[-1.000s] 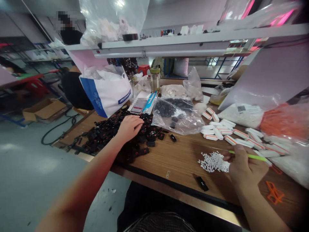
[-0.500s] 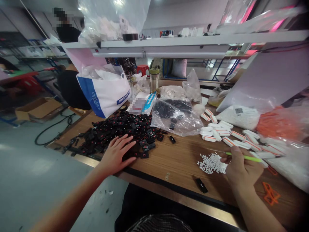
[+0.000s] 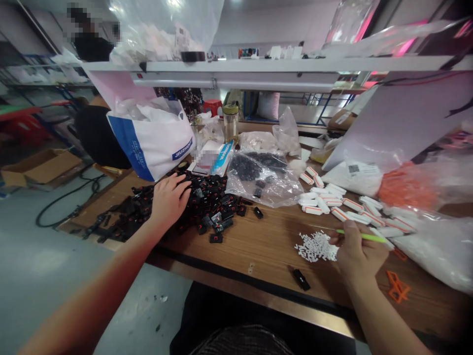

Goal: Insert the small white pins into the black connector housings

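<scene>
My left hand (image 3: 170, 197) lies on a heap of small black parts (image 3: 207, 197) with red marks, its fingers spread. My right hand (image 3: 360, 249) pinches a thin green tool (image 3: 364, 236) whose tip points left. Just left of that hand is a pile of tiny white pieces (image 3: 316, 246). A single black part (image 3: 301, 279) lies near the table's front edge, and another black part (image 3: 258, 212) lies right of the heap. White blocks with orange stripes (image 3: 332, 201) are scattered beyond my right hand. Orange pieces (image 3: 398, 287) lie to its right.
Behind the heap stand a white and blue bag (image 3: 155, 133) and a bottle (image 3: 231, 123). A clear bag of black parts (image 3: 262, 182) lies mid-table. Bags of white pieces (image 3: 360, 177) and orange pieces (image 3: 408, 187) sit at right. A shelf (image 3: 258, 65) spans above; a person sits beyond.
My left hand has moved away from me, farther onto the black heap. My right hand still holds the green tool by the white pile. The whole view has shifted slightly.
</scene>
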The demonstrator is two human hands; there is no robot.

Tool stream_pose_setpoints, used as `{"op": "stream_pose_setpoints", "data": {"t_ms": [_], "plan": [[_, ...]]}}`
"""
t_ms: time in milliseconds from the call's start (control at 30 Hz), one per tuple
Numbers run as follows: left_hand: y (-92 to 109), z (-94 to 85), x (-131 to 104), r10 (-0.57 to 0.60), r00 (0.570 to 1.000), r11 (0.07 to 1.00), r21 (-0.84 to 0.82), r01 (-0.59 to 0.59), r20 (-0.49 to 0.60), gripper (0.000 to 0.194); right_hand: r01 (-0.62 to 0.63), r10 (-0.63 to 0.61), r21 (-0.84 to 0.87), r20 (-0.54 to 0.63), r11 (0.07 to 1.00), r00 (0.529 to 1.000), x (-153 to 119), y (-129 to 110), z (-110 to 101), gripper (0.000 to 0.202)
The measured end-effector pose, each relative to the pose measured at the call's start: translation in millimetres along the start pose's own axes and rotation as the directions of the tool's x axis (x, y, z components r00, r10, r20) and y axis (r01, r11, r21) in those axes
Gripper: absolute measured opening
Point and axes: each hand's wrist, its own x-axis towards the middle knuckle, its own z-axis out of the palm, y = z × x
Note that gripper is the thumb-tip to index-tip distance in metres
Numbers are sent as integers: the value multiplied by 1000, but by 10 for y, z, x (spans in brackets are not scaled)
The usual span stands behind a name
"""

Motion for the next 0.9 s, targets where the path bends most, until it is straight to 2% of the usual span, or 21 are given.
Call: {"op": "stream_pose_setpoints", "data": {"t_ms": [67,100,167,200,267,300,367,433,600,833,900], "plan": [[344,33,85,115,993,986,-122,-113,12,29,-2,2,9,-8,1000,1000,5,20,3,33],[554,61,112,242,968,952,-209,-224,63,30,2,-2,6,-8,1000,1000,9,31,4,34],[974,154,143,494,851,839,-355,-413,177,30,16,-16,1,-8,1000,1000,20,53,3,34],[1152,218,154,570,795,795,-384,-470,207,33,20,-20,-1,-6,1000,1000,27,65,0,34],[1380,368,185,633,735,759,-380,-528,243,40,19,-19,1,-1,1000,1000,39,92,-6,35],[1421,441,205,641,721,759,-363,-541,264,41,16,-16,4,-3,1000,1000,44,104,-9,35],[1375,552,246,621,712,782,-324,-533,327,35,9,-9,5,-8,1000,1000,50,120,-11,34],[1222,589,273,604,714,796,-311,-519,355,22,7,-7,9,-12,1000,1000,48,115,-8,34],[797,428,258,582,720,813,-305,-497,378,13,28,-27,-33,9,999,1000,29,32,1,33],[230,144,321,469,804,883,-233,-408,366,20,37,-37,-47,0,998,999,19,40,-7,33],[123,79,337,397,853,918,-170,-360,340,21,30,-30,-22,0,999,1000,18,48,-2,33]]}}
